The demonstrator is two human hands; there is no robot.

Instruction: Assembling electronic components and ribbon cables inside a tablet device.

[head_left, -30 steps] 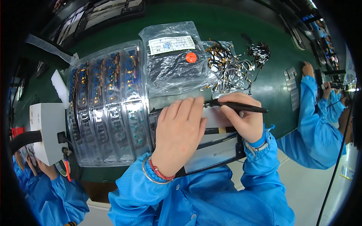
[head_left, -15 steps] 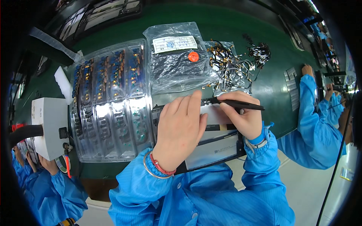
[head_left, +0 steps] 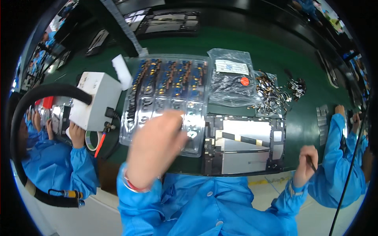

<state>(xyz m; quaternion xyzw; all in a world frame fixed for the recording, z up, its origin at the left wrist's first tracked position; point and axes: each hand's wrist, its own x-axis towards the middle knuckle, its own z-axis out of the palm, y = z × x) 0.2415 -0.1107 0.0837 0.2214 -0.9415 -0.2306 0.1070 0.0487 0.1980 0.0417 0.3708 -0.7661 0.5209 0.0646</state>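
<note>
Two hands show low in the frame: my left hand (head_left: 154, 151) hovers, fingers loosely apart, over the clear parts tray (head_left: 165, 96) at centre; my right hand (head_left: 305, 165) grips a thin dark tool (head_left: 312, 162), right of the opened tablet (head_left: 244, 144) on the green tabletop (head_left: 299, 122).

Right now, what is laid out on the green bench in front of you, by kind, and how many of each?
Clear plastic blister tray of small parts: 1
Clear plastic bags: 2
Opened flat tablet chassis: 1
White box-shaped unit: 1
Loose tangle of small cables: 1
Total: 6
</note>
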